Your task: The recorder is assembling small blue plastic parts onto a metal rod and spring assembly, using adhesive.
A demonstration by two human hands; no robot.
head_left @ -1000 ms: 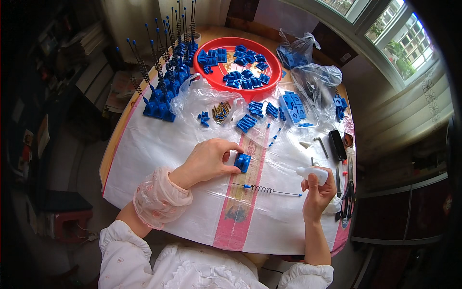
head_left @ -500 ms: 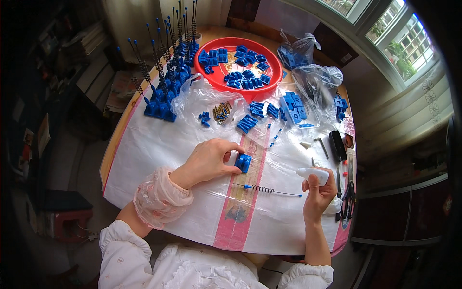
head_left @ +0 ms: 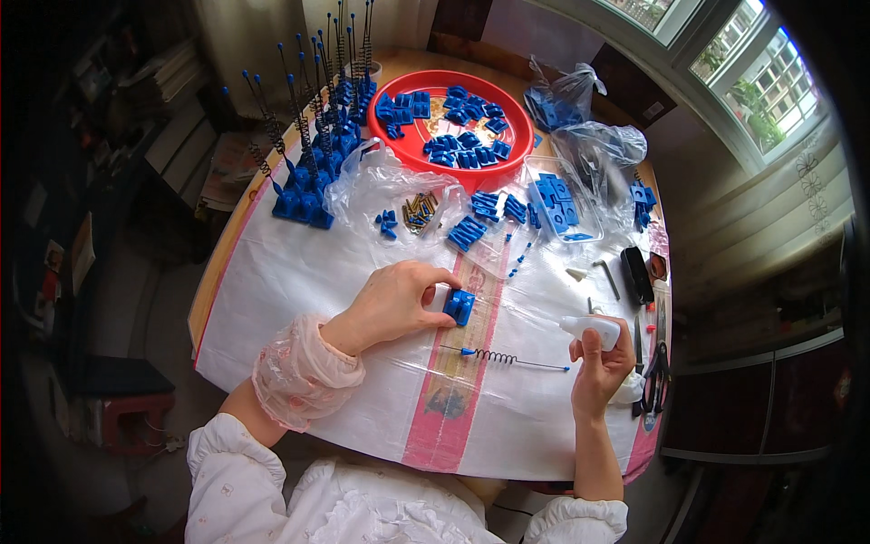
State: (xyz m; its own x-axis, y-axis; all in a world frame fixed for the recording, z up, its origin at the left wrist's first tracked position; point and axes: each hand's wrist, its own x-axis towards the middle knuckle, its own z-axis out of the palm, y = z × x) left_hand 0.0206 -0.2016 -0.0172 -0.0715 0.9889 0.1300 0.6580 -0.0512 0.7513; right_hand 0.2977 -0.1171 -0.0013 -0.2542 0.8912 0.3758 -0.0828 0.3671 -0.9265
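My left hand (head_left: 391, 301) rests on the white sheet and pinches a small blue plastic block (head_left: 459, 306) between thumb and fingers. Just below the block lies a thin rod with a coiled spring (head_left: 506, 358) and a blue tip, flat on the sheet. My right hand (head_left: 600, 367) is raised at the right and grips a small white squeeze bottle (head_left: 589, 330), its nozzle pointing left toward the block.
A red round tray (head_left: 412, 150) of blue parts sits at the back. Several upright spring rods on blue bases (head_left: 308, 136) stand at the back left. Clear bags (head_left: 381, 186), a clear box of blue parts (head_left: 557, 199), brass screws (head_left: 419, 210), a hex key (head_left: 607, 276), and scissors (head_left: 657, 376) lie around.
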